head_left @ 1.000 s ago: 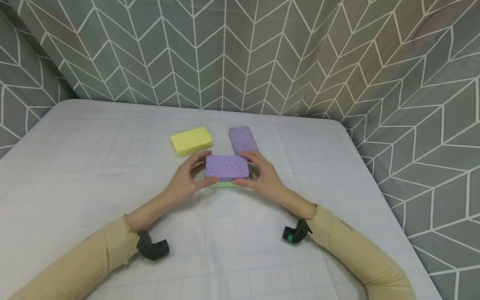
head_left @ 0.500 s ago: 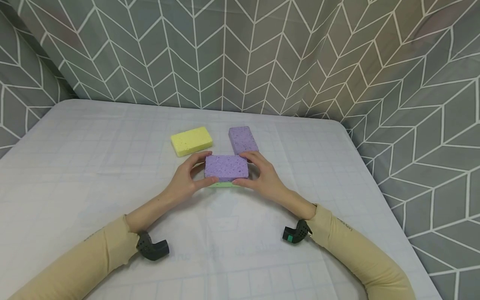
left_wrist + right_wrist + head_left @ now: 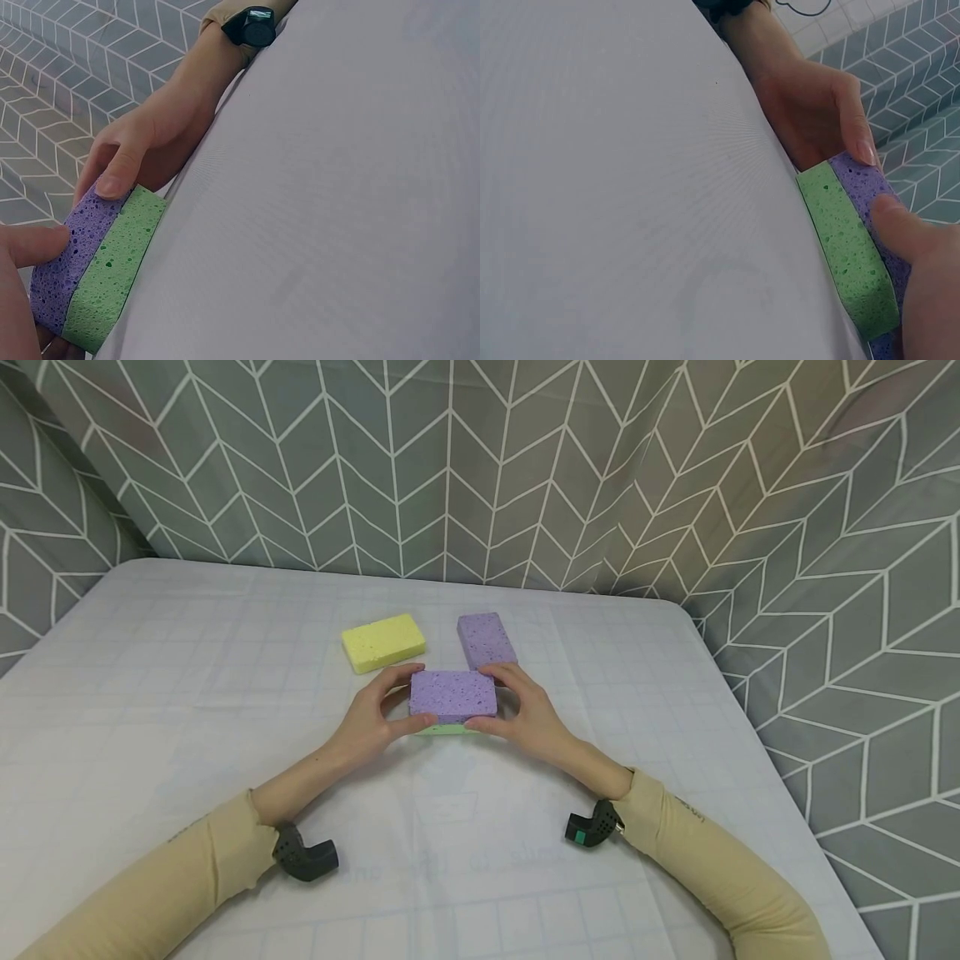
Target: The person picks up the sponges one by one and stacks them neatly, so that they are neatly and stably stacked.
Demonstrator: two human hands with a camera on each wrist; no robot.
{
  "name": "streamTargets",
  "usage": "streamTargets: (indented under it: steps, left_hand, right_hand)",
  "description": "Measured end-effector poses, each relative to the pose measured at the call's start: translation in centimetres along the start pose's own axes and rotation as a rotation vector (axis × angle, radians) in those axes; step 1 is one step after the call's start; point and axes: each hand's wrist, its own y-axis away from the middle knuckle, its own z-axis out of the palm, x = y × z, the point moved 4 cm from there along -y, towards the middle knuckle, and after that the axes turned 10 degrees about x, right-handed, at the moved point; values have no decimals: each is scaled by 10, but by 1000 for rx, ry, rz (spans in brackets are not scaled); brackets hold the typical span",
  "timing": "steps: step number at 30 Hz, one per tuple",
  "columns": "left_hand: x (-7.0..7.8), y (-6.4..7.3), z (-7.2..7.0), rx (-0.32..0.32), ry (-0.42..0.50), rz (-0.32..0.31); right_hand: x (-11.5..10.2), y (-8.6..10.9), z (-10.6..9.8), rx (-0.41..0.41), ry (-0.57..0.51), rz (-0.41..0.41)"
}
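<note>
A purple sponge (image 3: 453,695) lies flat on top of a green sponge (image 3: 444,729), its long side facing me. My left hand (image 3: 375,714) grips the purple sponge's left end, thumb on the near face and fingers at the far edge. At the other end my right hand (image 3: 528,714) pinches it the same way. Both wrist views show the green sponge (image 3: 112,270) resting on the table under the purple one (image 3: 870,195), their edges roughly lined up. In the head view, most of the green sponge is hidden.
Behind my left hand lies a yellow sponge (image 3: 383,642), slightly turned. A second purple sponge (image 3: 486,639) lies just beyond the stack, partly covered by my right fingers. The white-covered table (image 3: 450,860) ends at a grey patterned curtain (image 3: 420,468).
</note>
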Motion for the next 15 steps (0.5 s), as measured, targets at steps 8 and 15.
streamTargets:
  steps: [8, 15]
  left_hand:
    - [-1, 0, 0, -5, 6, -2]
    - [-1, 0, 0, -4, 6, -11]
  right_hand:
    - [26, 0, 4, -9, -30, 26]
    - [27, 1, 3, -15, -23, 18]
